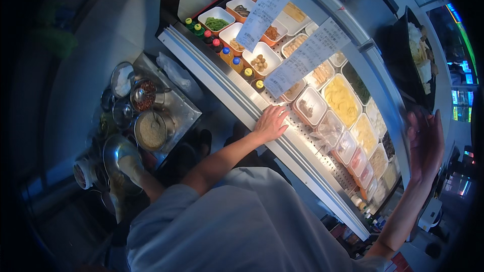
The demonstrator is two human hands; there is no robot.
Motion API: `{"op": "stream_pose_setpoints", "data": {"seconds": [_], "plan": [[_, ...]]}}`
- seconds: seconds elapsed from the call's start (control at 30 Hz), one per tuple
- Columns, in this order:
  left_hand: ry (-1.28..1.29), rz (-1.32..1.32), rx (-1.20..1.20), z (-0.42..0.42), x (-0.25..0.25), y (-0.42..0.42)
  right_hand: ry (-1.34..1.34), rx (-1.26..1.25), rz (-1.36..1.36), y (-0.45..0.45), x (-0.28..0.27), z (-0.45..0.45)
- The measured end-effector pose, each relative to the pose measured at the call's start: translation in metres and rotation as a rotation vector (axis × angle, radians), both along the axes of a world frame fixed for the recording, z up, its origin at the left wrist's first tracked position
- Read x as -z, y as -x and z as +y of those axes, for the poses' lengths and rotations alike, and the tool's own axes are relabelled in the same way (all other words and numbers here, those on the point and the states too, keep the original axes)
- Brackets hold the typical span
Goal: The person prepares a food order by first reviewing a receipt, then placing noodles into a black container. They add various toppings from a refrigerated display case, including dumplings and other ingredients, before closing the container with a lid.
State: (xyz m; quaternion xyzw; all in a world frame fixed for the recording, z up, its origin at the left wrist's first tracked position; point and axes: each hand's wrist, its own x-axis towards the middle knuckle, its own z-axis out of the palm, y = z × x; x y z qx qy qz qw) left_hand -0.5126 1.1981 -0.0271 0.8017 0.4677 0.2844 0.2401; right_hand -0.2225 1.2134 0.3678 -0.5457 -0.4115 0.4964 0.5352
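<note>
My left hand [270, 124] rests palm down on the metal sill [261, 102] of a lit refrigerated display case, its fingers spread and holding nothing. My right hand [426, 145] is raised beyond the far right of the case, fingers pointing away. Its fingertips are at the near end of a black tray [406, 64] with white and pale green food and mushrooms; shadow hides whether they grip it. Past my left fingers are a white tub [310, 105] with a little brown food and a bunched clear plastic bag [328, 130].
Two printed paper slips [267, 11] [308, 56] hang over the case. Inside are bottles [227, 56], a tub of greens [215, 22] and a tub of yellow slices [341, 100]. At left, another person's gloved hand [130, 164] is over a metal bowl [113, 145], near a steel seasoning counter [185, 111].
</note>
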Motion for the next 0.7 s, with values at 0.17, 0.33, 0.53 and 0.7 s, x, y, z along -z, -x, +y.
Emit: {"op": "stream_pose_setpoints", "data": {"seconds": [0.17,0.33,0.53,0.7], "plan": [[-0.004,-0.001,0.014,0.002,-0.005,0.001,0.080,-0.016,0.056,0.007,-0.012,0.011],[0.000,-0.018,0.034,0.003,-0.007,0.003,0.193,0.015,0.059,0.020,-0.025,0.024],[-0.004,-0.036,0.031,0.002,-0.006,0.005,0.233,-0.038,0.169,0.038,-0.043,0.016],[0.025,-0.036,0.057,0.003,-0.004,0.004,0.142,0.032,0.225,0.023,-0.033,-0.017]]}}
